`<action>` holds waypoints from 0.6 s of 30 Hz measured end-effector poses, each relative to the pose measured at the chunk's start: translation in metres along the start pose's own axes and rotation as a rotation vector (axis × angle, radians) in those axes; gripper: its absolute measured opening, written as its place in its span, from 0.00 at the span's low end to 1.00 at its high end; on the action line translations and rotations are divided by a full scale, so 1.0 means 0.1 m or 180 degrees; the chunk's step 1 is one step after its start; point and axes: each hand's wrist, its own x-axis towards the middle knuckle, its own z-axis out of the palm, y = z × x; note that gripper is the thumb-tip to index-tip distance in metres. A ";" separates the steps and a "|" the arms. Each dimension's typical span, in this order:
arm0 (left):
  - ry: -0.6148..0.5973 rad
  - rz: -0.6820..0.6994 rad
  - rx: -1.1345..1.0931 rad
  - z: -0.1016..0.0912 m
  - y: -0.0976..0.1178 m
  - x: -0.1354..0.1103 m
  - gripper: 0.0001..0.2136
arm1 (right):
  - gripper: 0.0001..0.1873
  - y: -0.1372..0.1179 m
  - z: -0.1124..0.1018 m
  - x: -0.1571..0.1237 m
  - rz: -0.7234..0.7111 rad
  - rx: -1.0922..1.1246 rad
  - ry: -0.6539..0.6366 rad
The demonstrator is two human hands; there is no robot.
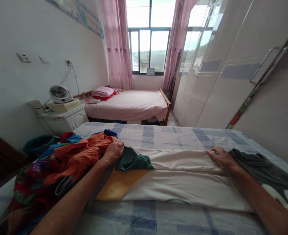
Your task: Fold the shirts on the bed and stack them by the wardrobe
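Note:
A cream garment with green and yellow parts lies folded lengthwise across the blue-checked bed. My left hand presses its fingers down on the garment's green end, beside a heap of orange, red and blue clothes. Over at the garment's far right end, my right hand lies flat with its fingers stretched along the upper fold. A dark grey garment lies just right of that hand.
A second bed with a pink sheet stands under the window. A white bedside cabinet with a small fan stands at the left wall. A tall white wardrobe runs along the right. A green basin sits on the floor at left.

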 end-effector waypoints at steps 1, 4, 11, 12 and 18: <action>0.0050 -0.0117 0.0037 0.01 -0.01 -0.01 0.11 | 0.18 0.02 0.00 0.00 0.0051 0.0016 -0.0052; 0.0189 -0.0339 0.0153 0.05 -0.01 -0.04 0.12 | 0.22 0.08 0.03 -0.01 0.0211 -0.0011 -0.0132; 0.0448 -0.0158 0.0258 0.06 0.03 -0.12 0.13 | 0.22 -0.03 -0.01 -0.08 0.0175 -0.0437 0.0310; 0.0538 -0.0023 0.0180 0.05 0.03 -0.14 0.14 | 0.22 -0.07 -0.04 -0.13 0.0069 -0.0467 0.0400; 0.0074 0.0887 -0.0525 0.15 -0.11 -0.37 0.20 | 0.27 -0.07 0.00 -0.49 -0.1041 -0.0805 0.0087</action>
